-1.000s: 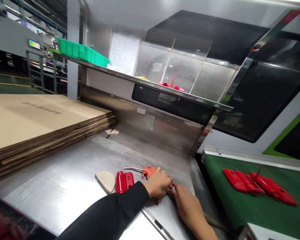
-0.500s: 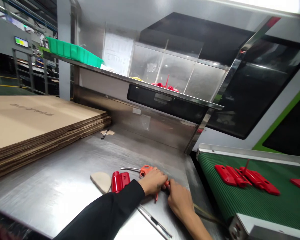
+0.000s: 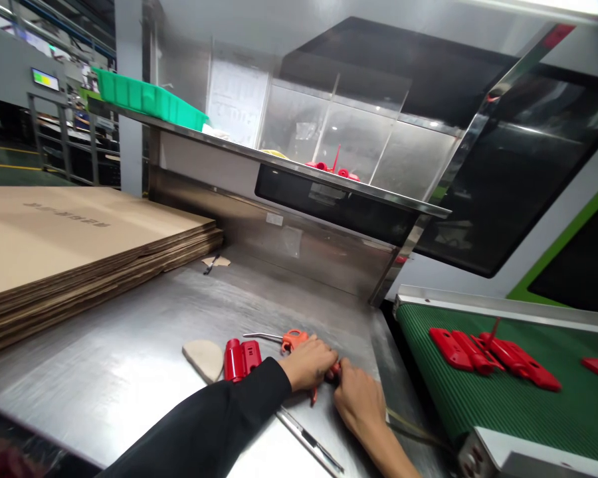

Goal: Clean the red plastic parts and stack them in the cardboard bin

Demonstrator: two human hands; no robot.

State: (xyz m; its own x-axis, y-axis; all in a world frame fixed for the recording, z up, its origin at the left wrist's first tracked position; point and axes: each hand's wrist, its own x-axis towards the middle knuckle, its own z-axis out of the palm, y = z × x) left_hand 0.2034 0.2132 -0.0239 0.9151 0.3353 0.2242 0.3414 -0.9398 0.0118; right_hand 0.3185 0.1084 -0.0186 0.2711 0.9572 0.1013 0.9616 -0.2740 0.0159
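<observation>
Red plastic part (image 3: 313,396) sat between both hands on the steel table (image 3: 129,372), left hand (image 3: 309,363) curled over it, right hand (image 3: 359,401) pinching its right end.

Cardboard (image 3: 80,245) is lying on the table's (image 3: 129,378) left; pad (image 3: 204,358), shell (image 3: 242,358) and air gun (image 3: 292,340) are sitting near its front; parts (image 3: 493,355) are resting on the belt (image 3: 508,411) rightward.

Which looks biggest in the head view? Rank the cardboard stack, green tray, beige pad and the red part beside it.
1. cardboard stack
2. green tray, though it sits farther from the camera
3. red part and beige pad: too alike to rank
</observation>
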